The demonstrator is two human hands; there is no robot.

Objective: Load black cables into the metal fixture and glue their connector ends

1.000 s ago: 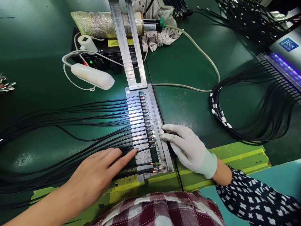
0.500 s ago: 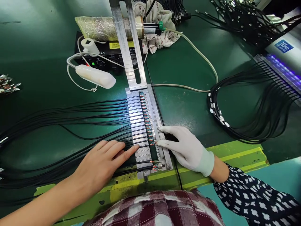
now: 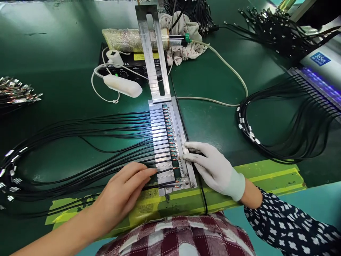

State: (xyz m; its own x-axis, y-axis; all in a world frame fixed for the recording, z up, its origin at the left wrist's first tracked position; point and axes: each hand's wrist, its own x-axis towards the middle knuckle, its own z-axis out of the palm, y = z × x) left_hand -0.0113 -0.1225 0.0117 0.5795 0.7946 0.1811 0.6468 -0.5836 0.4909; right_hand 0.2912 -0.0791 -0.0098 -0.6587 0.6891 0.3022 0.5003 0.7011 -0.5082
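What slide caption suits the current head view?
Bare left hand at black cables, gloved right hand at the edge of a metal fixture lined with cable ends.

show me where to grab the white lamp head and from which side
Probably around the middle of the white lamp head, from above: it is long and rounded, its curved neck meets the left end, and a thin cord loops along the near side.

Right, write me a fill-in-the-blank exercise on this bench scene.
The right grip wears a mostly ____ glove.
The bare grip is the person's ____ one.
The cables lying across the metal fixture are ____ in colour.
The blue label reads "____nm".

Missing words: white; left; black; 365.
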